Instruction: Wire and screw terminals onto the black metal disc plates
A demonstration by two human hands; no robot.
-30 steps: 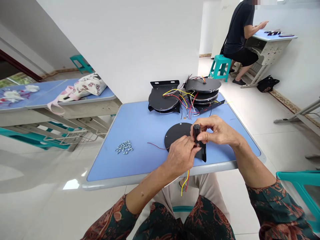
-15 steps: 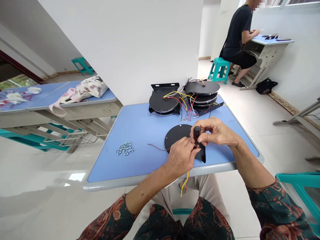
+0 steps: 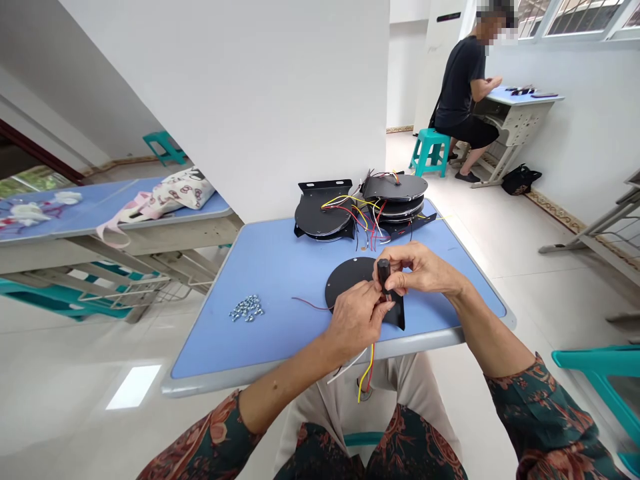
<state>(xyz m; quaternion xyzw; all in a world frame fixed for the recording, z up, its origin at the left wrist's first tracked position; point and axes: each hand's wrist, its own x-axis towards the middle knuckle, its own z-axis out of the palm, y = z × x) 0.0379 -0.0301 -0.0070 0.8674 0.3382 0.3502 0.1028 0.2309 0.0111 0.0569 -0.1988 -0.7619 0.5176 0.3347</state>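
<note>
Tiled floor (image 3: 60,393), blue desk (image 3: 250,267), black discs (image 3: 320,217), loose screws (image 3: 247,308)

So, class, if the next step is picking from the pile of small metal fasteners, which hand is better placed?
Probably the left hand: it sits nearer the fasteners, on that side of the black disc. The right hand is farther off, gripping a black cylinder.

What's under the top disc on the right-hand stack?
More black discs sit below the top disc, and a black bracket sticks out at the bottom. The discs' faces are covered, so anything between them can't be seen.
</note>
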